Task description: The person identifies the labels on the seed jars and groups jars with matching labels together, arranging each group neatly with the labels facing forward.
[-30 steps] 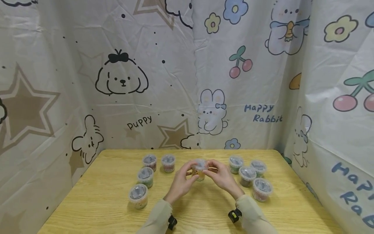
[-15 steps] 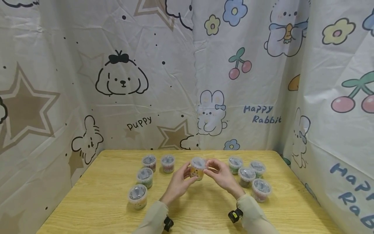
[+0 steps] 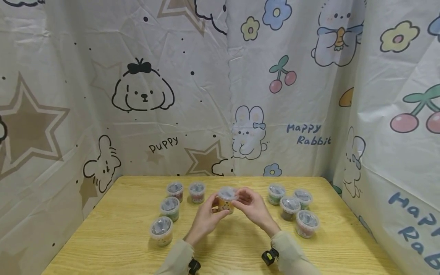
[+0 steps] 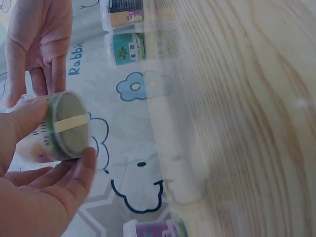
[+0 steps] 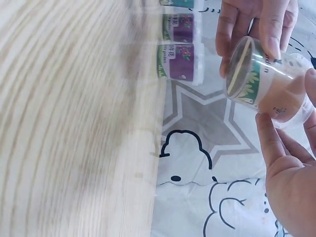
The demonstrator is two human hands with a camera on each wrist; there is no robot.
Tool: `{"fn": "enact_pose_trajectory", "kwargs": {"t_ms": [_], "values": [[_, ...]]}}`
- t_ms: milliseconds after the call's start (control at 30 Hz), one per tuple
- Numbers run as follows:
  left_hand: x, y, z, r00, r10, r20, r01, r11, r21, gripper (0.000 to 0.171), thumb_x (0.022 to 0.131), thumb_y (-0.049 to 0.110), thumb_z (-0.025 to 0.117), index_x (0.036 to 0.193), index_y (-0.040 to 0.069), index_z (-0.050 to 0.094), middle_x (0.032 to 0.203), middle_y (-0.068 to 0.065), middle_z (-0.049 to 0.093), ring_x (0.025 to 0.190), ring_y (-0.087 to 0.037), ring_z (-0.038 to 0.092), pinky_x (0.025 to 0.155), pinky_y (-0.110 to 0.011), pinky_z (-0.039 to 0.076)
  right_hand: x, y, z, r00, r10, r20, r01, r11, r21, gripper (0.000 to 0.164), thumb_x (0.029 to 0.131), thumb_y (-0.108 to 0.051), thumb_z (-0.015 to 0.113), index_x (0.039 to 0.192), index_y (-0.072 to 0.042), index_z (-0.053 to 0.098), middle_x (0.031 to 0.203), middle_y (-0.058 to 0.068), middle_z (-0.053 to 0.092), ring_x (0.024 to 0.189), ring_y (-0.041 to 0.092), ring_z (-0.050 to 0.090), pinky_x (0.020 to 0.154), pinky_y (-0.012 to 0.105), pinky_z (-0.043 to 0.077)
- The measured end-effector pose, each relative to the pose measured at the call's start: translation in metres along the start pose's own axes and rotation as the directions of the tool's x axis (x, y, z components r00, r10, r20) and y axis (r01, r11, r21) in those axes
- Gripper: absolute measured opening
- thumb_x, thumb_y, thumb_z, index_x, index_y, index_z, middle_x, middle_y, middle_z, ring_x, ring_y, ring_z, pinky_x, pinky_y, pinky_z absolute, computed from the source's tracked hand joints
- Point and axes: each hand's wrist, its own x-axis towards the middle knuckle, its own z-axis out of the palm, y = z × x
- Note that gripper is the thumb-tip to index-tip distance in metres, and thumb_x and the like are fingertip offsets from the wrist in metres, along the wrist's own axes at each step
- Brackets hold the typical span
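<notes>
Over the middle of the table, a clear lidded tub [image 3: 225, 204] with an orange label is held up off the wood, lid upward. My left hand [image 3: 207, 217] grips its side, thumb at the front and fingers behind. At the tub's right side is my right hand [image 3: 252, 208], its thumb and fingers pinching around the lid's edge. The left wrist view shows the tub's round base [image 4: 71, 123] with a pale strip across it. In the right wrist view the thumb and fingers of the right hand [image 5: 296, 173] stand on either side of the lid end.
Several similar lidded tubs stand on the wooden table [image 3: 134, 214]: a left group including an orange one [image 3: 161, 231], and a right group including a pinkish one [image 3: 307, 224]. A printed curtain [image 3: 206, 95] hangs behind the table and along both sides.
The tub has moved a little left and both hands have gone with it. Right fingers that lay along the lid have drawn back to its right edge. The other tubs stay put.
</notes>
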Motion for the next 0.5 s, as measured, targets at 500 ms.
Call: {"fn": "enact_pose_trajectory", "kwargs": {"t_ms": [500], "values": [[-0.013,-0.004,-0.043,0.995,0.034,0.096,-0.044,0.994,0.1,0.057,0.095,0.02,0.066,0.146,0.008,0.044,0.14,-0.017,0.054,0.116,-0.034,0.061,0.089,-0.038,0.057,0.002,0.006,0.016,0.986,-0.039,0.162,0.051,0.996,-0.069,0.018,0.087,-0.016,0.075,0.099,-0.01,0.064,0.121,0.013,0.064,0.11,0.028,0.067,0.092,0.03,0.056]]}}
